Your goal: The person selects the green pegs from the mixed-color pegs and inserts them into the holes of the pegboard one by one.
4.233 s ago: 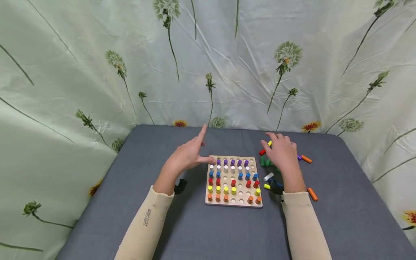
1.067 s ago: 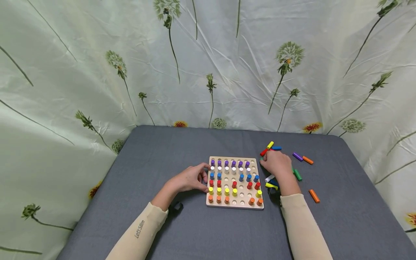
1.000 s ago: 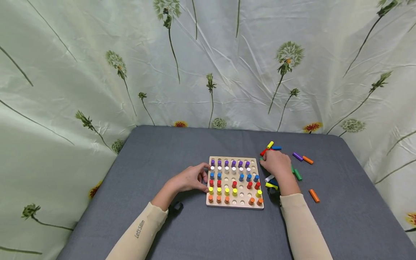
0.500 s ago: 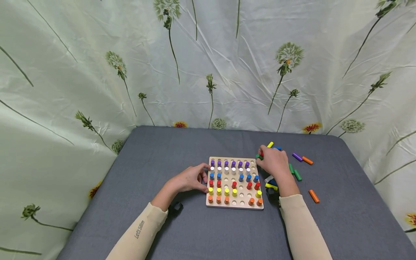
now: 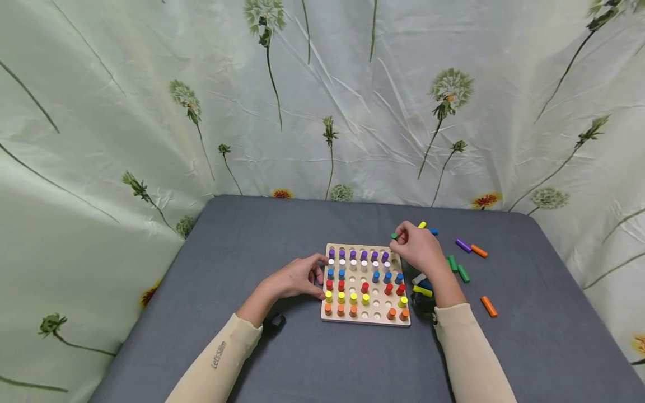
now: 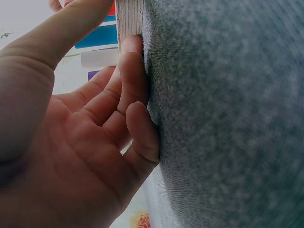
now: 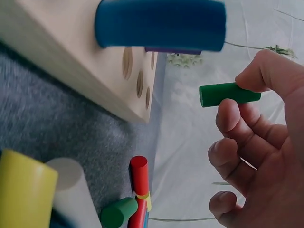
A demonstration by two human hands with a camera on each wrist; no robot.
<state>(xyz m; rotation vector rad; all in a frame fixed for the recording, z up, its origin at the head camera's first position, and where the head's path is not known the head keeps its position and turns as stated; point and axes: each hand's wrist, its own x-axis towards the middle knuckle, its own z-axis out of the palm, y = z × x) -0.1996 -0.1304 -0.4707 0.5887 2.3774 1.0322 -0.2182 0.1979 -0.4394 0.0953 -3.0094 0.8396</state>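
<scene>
A wooden pegboard lies on the table, holding rows of upright purple, white, blue, red, yellow and orange pegs, with several bare holes among them. My left hand grips its left edge, thumb toward the front corner and fingers farther back; in the left wrist view the fingertips press the board's side. At the far right corner of the board, my right hand pinches a green peg between thumb and fingers. Seen from the right wrist, that peg is raised, with its free end toward the board.
Loose pegs lie right of the board: green pegs, a yellow peg, a white peg and a blue peg. Farther right are a purple peg and an orange peg. A floral curtain hangs behind the table.
My right hand has picked a green peg from the pile and carried it left to the board's far corner. Earlier, my left hand moved from the far left corner down along the left edge.
</scene>
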